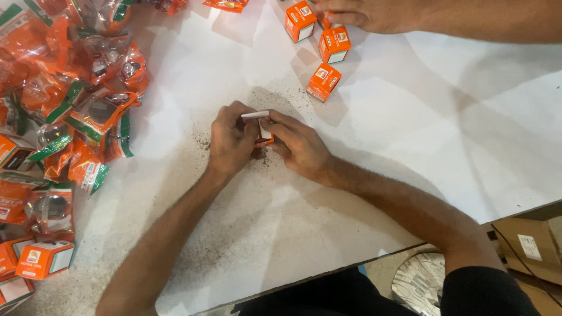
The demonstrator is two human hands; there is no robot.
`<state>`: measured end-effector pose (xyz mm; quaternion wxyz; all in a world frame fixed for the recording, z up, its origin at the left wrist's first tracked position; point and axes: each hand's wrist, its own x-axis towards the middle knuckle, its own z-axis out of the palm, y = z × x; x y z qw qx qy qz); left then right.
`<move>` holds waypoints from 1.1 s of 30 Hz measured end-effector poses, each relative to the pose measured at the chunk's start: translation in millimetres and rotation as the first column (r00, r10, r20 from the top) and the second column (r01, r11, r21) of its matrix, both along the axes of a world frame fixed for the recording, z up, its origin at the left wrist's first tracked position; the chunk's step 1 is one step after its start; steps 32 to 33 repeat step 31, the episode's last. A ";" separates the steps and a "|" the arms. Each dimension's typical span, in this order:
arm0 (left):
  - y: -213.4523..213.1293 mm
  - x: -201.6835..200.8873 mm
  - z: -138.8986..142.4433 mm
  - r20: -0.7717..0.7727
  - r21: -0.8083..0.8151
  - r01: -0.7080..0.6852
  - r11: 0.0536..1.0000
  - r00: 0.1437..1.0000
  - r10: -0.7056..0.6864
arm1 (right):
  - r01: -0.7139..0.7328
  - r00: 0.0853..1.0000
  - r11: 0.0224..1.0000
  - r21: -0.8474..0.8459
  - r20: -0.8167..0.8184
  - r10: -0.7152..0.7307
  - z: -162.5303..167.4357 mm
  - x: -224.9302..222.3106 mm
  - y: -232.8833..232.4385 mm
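My left hand (231, 140) and my right hand (295, 143) meet over the middle of the white table (410, 129). Together they grip a small orange and white carton (261, 127), with one white flap standing open on top. Fingers hide most of the carton, so I cannot see what is inside. Dark crumbs lie on the table around my hands.
Several small orange cartons (324, 82) stand at the back, where another person's hand (363, 14) rests on them. A heap of orange and green plastic packets (76, 99) fills the left side. Brown cardboard boxes (527, 246) sit below the table's right edge.
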<state>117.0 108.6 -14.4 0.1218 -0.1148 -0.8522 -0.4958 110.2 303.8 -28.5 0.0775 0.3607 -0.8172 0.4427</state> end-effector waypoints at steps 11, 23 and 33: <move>-13.9 15.8 0.4 -0.223 -0.169 0.233 0.958 0.937 -0.268 | -0.039 0.954 0.991 -0.127 0.290 0.074 -9.0 -6.9 2.6; -23.8 22.5 4.1 -0.371 -0.492 0.171 0.853 0.846 -0.384 | -0.021 0.973 1.000 -0.010 0.229 0.023 -4.2 -4.2 3.2; -39.5 25.2 -22.0 -0.191 -0.021 -0.098 0.995 0.977 0.092 | 0.291 0.846 0.836 0.465 -0.533 0.002 -0.6 -73.9 5.9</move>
